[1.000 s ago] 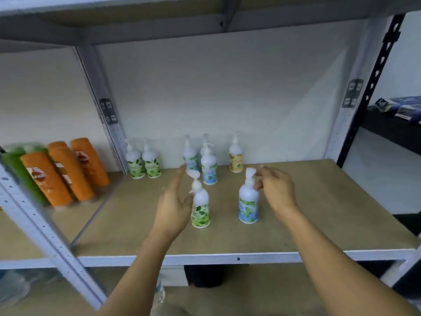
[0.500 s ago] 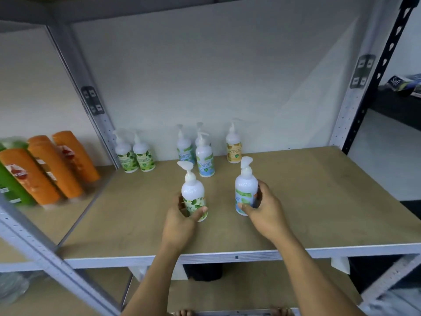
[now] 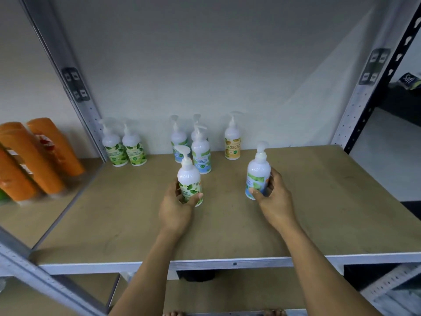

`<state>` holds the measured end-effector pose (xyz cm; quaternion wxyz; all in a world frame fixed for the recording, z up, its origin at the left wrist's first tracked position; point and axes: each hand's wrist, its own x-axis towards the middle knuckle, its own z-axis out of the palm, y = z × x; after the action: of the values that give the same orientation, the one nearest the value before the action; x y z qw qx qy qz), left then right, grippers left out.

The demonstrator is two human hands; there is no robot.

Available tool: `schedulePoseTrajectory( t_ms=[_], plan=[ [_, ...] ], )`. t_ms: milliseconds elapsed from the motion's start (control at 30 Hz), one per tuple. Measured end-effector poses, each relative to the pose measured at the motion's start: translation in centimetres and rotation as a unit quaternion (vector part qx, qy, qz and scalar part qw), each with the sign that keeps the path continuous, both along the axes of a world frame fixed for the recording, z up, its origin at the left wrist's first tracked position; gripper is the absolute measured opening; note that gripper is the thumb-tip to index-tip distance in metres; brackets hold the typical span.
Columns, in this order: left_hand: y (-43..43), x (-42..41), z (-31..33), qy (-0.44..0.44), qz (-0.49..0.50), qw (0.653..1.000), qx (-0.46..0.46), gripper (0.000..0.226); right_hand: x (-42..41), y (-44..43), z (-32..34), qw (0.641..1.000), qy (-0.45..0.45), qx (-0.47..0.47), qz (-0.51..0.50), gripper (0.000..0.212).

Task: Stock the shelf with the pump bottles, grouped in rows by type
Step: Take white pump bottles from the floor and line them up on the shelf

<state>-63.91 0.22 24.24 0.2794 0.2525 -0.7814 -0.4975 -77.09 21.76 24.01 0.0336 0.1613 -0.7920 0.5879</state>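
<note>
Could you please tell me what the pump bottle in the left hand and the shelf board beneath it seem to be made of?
Green-leaf pump bottle, held by the left hand: probably plastic, white and smooth, with a soft sheen and a printed label. Shelf board: likely fibreboard or plywood, matte tan; flat, uniform, faintly scuffed, no clear grain.

Left hand (image 3: 176, 209) grips green-label bottle (image 3: 189, 181); right hand (image 3: 274, 199) grips blue-label bottle (image 3: 257, 176), both upright on shelf (image 3: 330, 201)

L hand (image 3: 175, 210): was open by pump, now wrapped rnd green-leaf bottle (image 3: 189, 176) | R hand (image 3: 275, 199): off pump top, now gripping blue-label bottle (image 3: 257, 172) body | bottles look wider apart
</note>
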Motion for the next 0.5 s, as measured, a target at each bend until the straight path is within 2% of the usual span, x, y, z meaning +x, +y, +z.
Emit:
schedulePoseTrajectory(
  t_ms=[167,367,500],
  plan=[
    [-0.37,0.57,-0.33,-0.060,-0.035,0.997,-0.047,0.071,-0.16,-0.07,-0.58,0.999,0.017,0.023,-0.017,0.081],
    [-0.56,0.72,-0.23,-0.057,-0.029,0.997,-0.045,0.070,0.30,-0.21,-0.32,0.997,0.019,0.064,-0.031,0.054],
    [-0.73,0.56,0.02,-0.057,-0.027,0.997,-0.052,0.063,0.71,-0.47,-0.19,0.996,0.020,0.082,-0.042,0.049]
  ],
)
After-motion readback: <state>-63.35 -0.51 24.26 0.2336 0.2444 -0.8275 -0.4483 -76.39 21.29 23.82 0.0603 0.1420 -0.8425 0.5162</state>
